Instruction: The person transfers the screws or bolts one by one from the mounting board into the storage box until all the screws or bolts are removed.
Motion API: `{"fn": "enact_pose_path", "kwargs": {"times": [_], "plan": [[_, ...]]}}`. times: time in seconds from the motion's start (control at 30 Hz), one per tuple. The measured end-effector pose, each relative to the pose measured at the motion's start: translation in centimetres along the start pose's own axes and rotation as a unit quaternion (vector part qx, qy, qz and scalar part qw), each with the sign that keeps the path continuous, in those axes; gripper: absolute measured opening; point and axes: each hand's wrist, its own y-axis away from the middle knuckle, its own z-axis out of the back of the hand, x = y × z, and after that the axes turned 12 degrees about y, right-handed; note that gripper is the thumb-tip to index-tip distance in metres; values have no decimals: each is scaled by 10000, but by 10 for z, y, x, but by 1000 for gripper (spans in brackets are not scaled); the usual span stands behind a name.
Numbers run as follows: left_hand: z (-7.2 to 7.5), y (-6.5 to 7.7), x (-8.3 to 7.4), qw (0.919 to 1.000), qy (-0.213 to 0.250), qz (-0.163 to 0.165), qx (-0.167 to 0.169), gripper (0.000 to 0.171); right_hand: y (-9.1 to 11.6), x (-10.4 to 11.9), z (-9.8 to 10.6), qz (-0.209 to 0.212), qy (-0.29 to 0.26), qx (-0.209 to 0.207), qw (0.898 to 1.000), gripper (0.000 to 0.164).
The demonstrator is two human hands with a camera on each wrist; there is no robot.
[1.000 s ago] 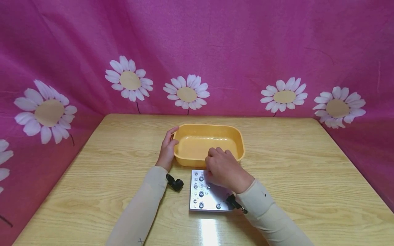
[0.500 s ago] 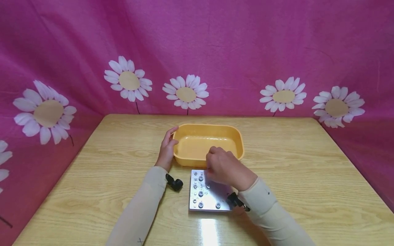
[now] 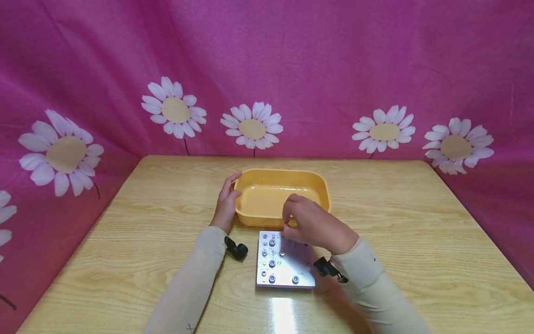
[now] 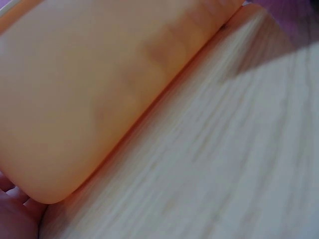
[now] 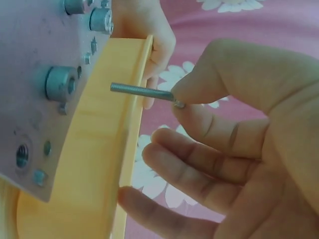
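Observation:
My right hand is raised over the far edge of a metal plate. Between thumb and index finger it pinches a thin bolt by the head; the threaded shank points toward the plate, and the other fingers are spread loosely. Several socket-head bolts stand in the plate, mostly along its left side, among holes such as a threaded one. My left hand grips the left end of a yellow plastic tub, thumb at the rim and fingers along the outside.
The tub stands just behind the plate on a wooden table. A magenta curtain with white daisies encloses the back and sides. Each sleeve carries a small black wrist camera, one being the left camera.
My right hand has drawn up and to the right from the plate, uncovering more of its right side. The thumb and index finger now show apart from the knuckles. My left hand stays put.

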Motion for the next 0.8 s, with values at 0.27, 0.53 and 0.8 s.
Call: {"fn": "enact_pose_path", "kwargs": {"times": [0.27, 0.53, 0.8], "plan": [[1, -1, -2, 10000, 25, 29, -31, 56, -1, -6, 6, 163, -587, -262, 9978, 7], [0, 1, 0, 9999, 91, 124, -50, 56, -5, -17, 11, 113, -1024, -298, 9942, 7], [0, 0, 0, 9996, 237, 174, 21, 57, -18, -26, 15, 25, -1150, -453, 9923, 8]]}}
